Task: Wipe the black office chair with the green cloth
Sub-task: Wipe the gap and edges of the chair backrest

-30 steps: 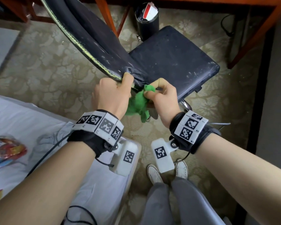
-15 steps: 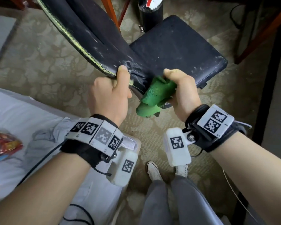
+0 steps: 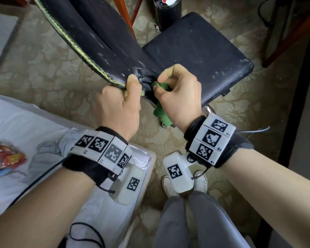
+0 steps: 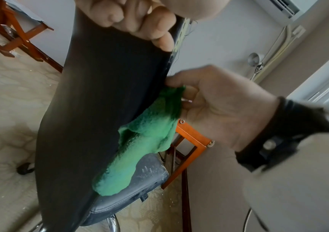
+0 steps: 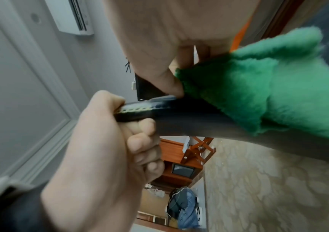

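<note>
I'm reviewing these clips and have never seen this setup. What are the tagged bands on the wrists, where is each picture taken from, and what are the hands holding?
No machine here: a person works bare-handed, wearing cameras on head and wrists; the tagged bands belong to that rig. The head view looks down at both hands; each wrist view looks along one hand. The left hand holds the edge of the worn black office chair backrest. The right hand has a grip on the fluffy green cloth, pressed against the backrest near the black padded seat. A white bedsheet lies at left.
</note>
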The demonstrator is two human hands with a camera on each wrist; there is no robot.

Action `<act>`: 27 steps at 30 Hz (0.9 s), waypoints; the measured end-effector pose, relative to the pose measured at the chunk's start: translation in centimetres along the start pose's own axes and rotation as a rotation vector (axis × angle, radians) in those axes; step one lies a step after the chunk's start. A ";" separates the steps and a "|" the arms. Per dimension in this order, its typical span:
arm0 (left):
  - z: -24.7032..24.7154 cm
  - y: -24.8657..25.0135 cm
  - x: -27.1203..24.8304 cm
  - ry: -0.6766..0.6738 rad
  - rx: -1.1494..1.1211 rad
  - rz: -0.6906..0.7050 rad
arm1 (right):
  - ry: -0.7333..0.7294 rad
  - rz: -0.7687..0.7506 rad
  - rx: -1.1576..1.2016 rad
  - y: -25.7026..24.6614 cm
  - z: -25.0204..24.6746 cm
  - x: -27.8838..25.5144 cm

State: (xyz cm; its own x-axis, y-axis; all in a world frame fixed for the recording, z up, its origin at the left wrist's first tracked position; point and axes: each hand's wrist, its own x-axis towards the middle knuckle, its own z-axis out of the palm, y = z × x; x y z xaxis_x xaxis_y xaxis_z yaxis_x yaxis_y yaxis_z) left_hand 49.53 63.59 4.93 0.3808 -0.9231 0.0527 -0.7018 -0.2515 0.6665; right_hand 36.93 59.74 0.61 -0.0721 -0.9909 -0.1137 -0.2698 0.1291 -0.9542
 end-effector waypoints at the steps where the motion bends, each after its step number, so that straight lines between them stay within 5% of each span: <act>1: -0.1 0.0 0.0 0.001 0.002 0.002 | -0.001 -0.021 -0.018 -0.2 0.1 0.1; 5: -0.2 -0.1 0.1 -0.011 0.006 0.003 | -0.028 0.023 0.079 0.4 -0.4 -0.2; 11: 0.0 -0.4 0.1 -0.007 -0.015 -0.023 | -0.107 0.327 0.450 2.5 -0.5 -0.3; 22: 0.1 -0.4 0.0 0.035 0.009 0.007 | -0.099 -0.150 -0.061 3.9 -0.4 -1.3; 27: -0.1 -0.2 0.5 0.021 0.060 0.034 | -0.086 -0.195 -0.142 2.5 -0.4 0.8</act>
State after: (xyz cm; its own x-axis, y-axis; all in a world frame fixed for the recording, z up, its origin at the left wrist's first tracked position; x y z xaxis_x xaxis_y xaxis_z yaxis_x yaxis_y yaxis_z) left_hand 49.91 63.24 4.93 0.3684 -0.9253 0.0900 -0.7490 -0.2381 0.6183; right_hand 35.79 59.31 -1.78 0.0751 -0.9964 0.0402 -0.4027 -0.0672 -0.9129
